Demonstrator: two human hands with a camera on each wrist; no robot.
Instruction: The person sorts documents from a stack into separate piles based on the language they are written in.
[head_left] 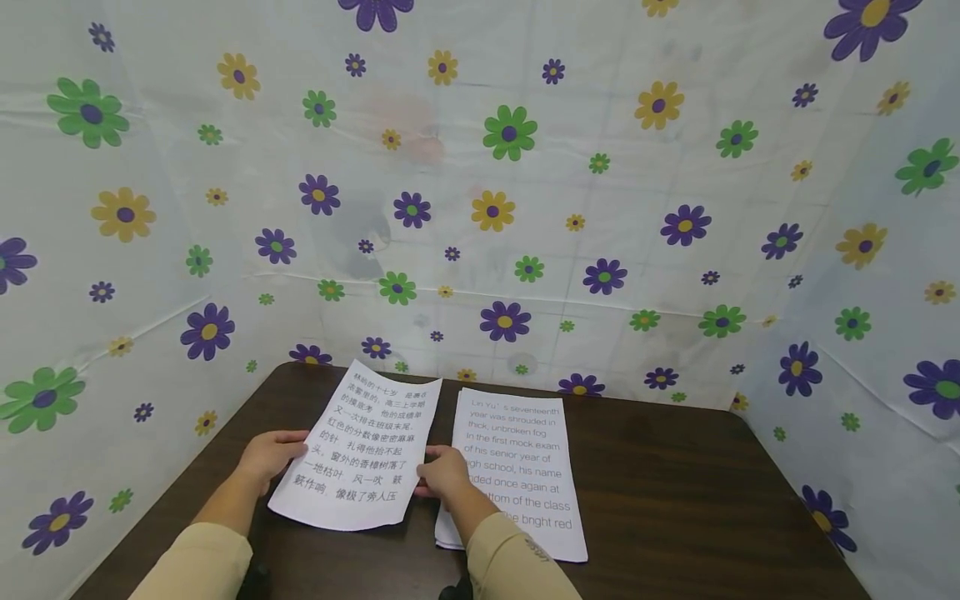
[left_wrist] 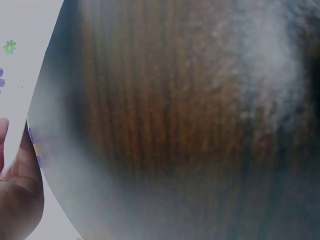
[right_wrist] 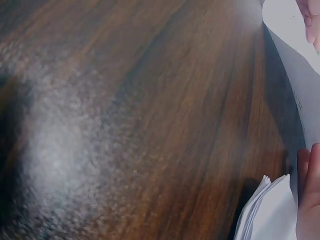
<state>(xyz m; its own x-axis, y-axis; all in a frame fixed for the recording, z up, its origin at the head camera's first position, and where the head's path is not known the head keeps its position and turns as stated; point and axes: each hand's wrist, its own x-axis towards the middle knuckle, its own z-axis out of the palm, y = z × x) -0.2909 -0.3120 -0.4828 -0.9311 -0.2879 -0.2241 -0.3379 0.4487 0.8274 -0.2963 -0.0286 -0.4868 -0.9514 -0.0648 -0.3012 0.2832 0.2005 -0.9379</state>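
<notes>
A white sheet of paper printed with Chinese text is held up off the table, tilted, its lower edge bowed. My left hand pinches its left edge, thumb on the printed face. At the lower right edge my right hand grips the same sheet between thumb and fingers. Just right of it lies a stack of paper, English text on top, partly covered by my right hand and forearm. In the right wrist view the sheet curves above the table, and the stack shows several layers.
The dark brown wooden table extends to the right of the stack. Behind it and at both sides hangs a white cloth with purple, green and yellow flowers. Small dark objects sit at the bottom edge near my sleeves.
</notes>
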